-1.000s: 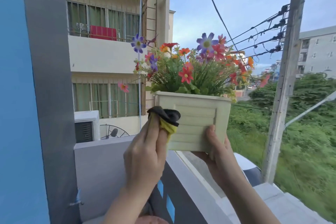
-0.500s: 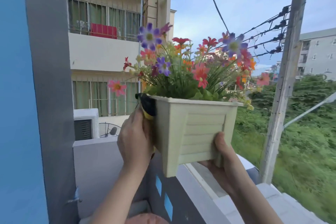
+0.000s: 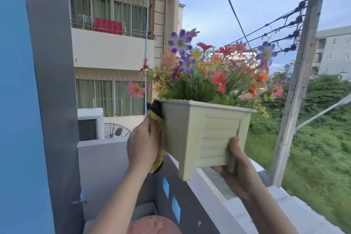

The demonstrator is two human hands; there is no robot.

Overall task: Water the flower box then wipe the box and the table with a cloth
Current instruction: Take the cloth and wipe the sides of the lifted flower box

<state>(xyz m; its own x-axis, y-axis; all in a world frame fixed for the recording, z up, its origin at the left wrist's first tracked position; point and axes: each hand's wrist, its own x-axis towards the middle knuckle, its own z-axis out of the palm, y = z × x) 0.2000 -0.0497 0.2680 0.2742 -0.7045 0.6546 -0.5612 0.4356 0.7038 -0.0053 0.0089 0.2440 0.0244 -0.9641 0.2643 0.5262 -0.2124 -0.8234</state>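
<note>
While the left hand [image 3: 144, 144] is pressing a bunched yellow-and-black cloth [image 3: 156, 113] against the left end wall of the pale green slatted plastic flower box [image 3: 190, 131], its fingers are curling round that cloth, which is reaching from just under the box's rim down past its base. The right hand [image 3: 239, 165] is gripping the box's lower right corner, with the thumb lying up the front face and the fingers wrapping underneath. The box is hanging in the air between the two hands, its rim tilting slightly down to the right. Purple, red, pink and orange flowers [image 3: 209, 74] are standing up out of the box. A grey balcony wall [image 3: 102, 157] is running below the box, a white air-conditioner unit [image 3: 91, 123] is sitting to its left, and a weathered wooden post [image 3: 296, 89] is rising to its right.
</note>
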